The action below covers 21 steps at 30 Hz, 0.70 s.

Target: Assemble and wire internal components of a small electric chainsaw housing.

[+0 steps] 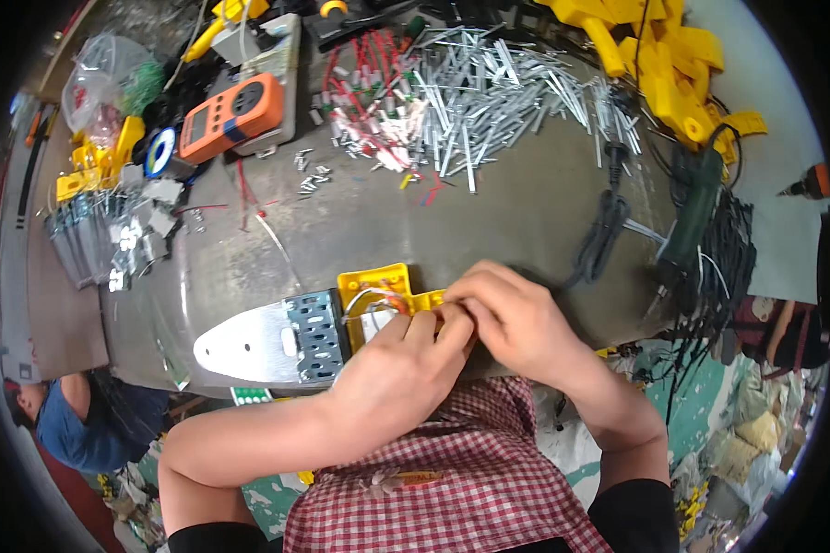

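Housing shell, yellow plastic and open-faced, sat near the centre of the frame, wires showing inside. A perforated metal bracket on a pointed silver soleplate met or nearly met its left end. Your left hand curled over the shell's lower right part; your right hand bent in beside it, fingers nearly closed. Their fingertips were hidden, so whether either gripped anything could not be told.

The work looked partway: wires were in the shell, but no cover showed over it, so closing it seemed left. The tabletop edge ran close beneath your hands. Room to move lay upward, toward the metal rods at upper centre; a bundled dark cord bounded you at right.
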Tool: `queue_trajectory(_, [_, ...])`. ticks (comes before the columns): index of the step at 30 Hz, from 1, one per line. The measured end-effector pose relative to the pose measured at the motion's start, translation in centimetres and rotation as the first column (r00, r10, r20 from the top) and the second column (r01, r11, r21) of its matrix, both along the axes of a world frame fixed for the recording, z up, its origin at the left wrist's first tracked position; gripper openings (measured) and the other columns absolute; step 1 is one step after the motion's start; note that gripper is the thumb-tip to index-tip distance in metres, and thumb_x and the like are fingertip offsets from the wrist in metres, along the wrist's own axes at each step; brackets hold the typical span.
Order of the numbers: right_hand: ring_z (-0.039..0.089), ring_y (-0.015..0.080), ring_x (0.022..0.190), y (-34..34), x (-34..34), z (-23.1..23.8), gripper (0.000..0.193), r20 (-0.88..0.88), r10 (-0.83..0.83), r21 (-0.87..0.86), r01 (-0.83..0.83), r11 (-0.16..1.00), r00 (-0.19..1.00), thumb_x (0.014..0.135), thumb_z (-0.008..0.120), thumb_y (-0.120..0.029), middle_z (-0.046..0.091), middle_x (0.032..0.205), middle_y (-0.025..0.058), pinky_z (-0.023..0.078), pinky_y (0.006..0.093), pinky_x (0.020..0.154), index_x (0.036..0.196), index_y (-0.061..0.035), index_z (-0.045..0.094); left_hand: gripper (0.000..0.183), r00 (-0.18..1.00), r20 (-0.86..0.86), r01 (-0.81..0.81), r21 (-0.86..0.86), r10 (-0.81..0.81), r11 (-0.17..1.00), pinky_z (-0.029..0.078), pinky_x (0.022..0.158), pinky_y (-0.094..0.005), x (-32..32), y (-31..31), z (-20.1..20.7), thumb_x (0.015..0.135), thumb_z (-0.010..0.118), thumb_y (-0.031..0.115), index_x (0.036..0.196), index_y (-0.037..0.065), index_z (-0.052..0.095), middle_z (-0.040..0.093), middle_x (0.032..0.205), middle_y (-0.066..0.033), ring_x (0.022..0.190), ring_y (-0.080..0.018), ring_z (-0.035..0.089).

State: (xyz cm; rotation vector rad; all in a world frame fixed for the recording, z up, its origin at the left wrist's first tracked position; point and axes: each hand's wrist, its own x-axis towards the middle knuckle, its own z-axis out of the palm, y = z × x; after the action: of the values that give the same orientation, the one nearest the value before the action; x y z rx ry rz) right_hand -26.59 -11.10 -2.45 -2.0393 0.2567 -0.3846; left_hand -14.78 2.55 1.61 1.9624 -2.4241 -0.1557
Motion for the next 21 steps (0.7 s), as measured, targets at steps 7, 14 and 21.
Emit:
queue_trajectory(7, [0.059, 0.0224, 0.073, 1.0, 0.3, -0.2, 0.017, -0.043, 0.036, -0.195, -0.044, 0.980, 0.998, 0.075, 0.068, -0.011, 0.053, 0.084, 0.0043, 0.049, 0.0345, 0.061, 0.092, -0.0102, 0.067, 0.031, 0.854, -0.341, -0.430, -0.035, 0.394, 0.902, 0.049, 0.070, -0.0375, 6.6, 1.8, 3.2, 0.062, 0.069, 0.000, 0.093, 0.002, 0.063, 0.061, 0.084, -0.0092, 0.081, -0.0301, 0.060])
queue_trajectory(14, [0.058, 0.0230, 0.074, 1.4, 0.6, 0.1, 0.017, -0.023, 0.037, -0.264, -0.042, 0.964, 0.999, 0.076, 0.066, -0.010, 0.052, 0.082, 0.0047, 0.049, 0.0353, 0.063, 0.093, -0.0098, 0.066, 0.030, 0.827, -0.531, -0.189, 0.045, 0.184, 0.981, 0.048, 0.075, -0.0394, 7.6, 0.4, 1.0, 0.062, 0.070, 0.003, 0.091, 0.001, 0.063, 0.059, 0.092, -0.0110, 0.086, -0.0309, 0.057])
queue_trajectory(21, [0.058, 0.0279, 0.076, 1.3, 0.6, 0.2, 0.012, -0.081, -0.032, -0.220, 0.013, 0.975, 0.996, 0.076, 0.064, -0.007, 0.052, 0.086, 0.0073, 0.048, 0.0383, 0.064, 0.086, -0.0065, 0.058, 0.030, 0.920, -0.384, -0.067, 0.055, 0.083, 0.996, 0.048, 0.074, -0.0387, 6.0, -1.0, -0.1, 0.062, 0.070, 0.008, 0.090, 0.004, 0.059, 0.056, 0.088, -0.0101, 0.083, -0.0295, 0.056])
